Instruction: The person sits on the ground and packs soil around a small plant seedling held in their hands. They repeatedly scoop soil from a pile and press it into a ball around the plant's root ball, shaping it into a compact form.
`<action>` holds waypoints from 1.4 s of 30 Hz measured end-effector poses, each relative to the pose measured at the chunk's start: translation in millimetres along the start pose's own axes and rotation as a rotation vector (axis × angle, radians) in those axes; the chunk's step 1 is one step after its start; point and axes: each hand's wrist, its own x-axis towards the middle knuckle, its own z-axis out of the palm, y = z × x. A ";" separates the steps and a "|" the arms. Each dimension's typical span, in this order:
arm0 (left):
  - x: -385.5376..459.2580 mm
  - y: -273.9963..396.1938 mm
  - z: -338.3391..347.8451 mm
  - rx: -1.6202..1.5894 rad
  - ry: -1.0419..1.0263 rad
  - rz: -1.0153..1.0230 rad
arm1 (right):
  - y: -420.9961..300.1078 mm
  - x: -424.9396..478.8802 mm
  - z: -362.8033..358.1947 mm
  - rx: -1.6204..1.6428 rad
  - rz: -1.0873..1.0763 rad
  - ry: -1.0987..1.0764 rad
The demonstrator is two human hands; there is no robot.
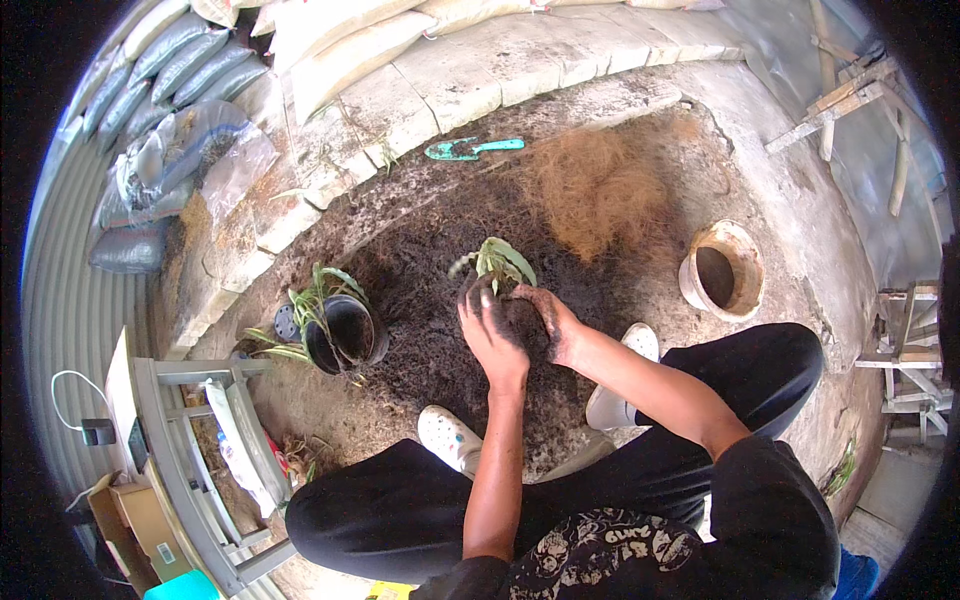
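Observation:
Both hands are smeared with dark soil and cup a small green leafy plant (504, 259) low over the ground. My left hand (491, 322) wraps the near left side of its soil root ball (527, 324). On the right side, my right hand (553, 311) presses against the same ball. The underside of the ball is hidden. Below lies a spread of dark potting soil (420, 330). To the left are black plastic plant pots (352, 330), with limp leafy plants (319, 300) draped over and beside them.
A turquoise hand trowel (495, 145) lies beyond the soil, near a heap of brown coconut fibre (600, 187). A dirty white bucket (694, 281) stands at right. Filled sacks (360, 60) rest on the concrete ledge (457, 75). A grey wooden stand (180, 405) is at left.

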 end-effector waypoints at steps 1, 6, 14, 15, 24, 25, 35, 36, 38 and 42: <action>0.7 -3.3 -2.0 -0.165 -0.001 -0.058 | -1.6 -0.1 1.9 0.031 0.012 -0.012; -1.4 27.2 -5.8 0.283 -0.074 0.159 | -4.6 -0.6 -7.9 0.019 -0.095 0.006; 5.1 8.5 -2.3 -0.557 0.194 -0.553 | -10.7 -25.3 30.0 -0.122 -0.208 0.144; 6.0 4.7 -2.5 -0.784 0.146 -0.585 | -10.5 -23.9 31.4 -0.092 -0.214 0.134; -12.0 -0.9 17.3 -0.154 0.070 -0.193 | 17.3 -10.7 12.5 -0.039 -0.229 0.271; -13.1 3.8 15.2 -0.085 0.036 -0.186 | 20.7 -10.7 11.2 -0.019 -0.252 0.299; 11.8 12.7 -5.1 -0.781 -0.015 -0.445 | -7.5 -7.8 0.4 0.246 -0.039 -0.041; 10.9 18.2 -7.4 -0.584 0.005 -0.291 | -9.6 -13.3 6.4 0.257 -0.025 -0.033; 7.4 33.2 -7.4 -0.186 0.045 0.016 | -15.9 -26.3 22.6 0.277 0.003 -0.021; -3.7 33.6 4.1 0.122 -0.118 0.228 | 13.1 -24.4 8.2 0.301 -0.133 0.069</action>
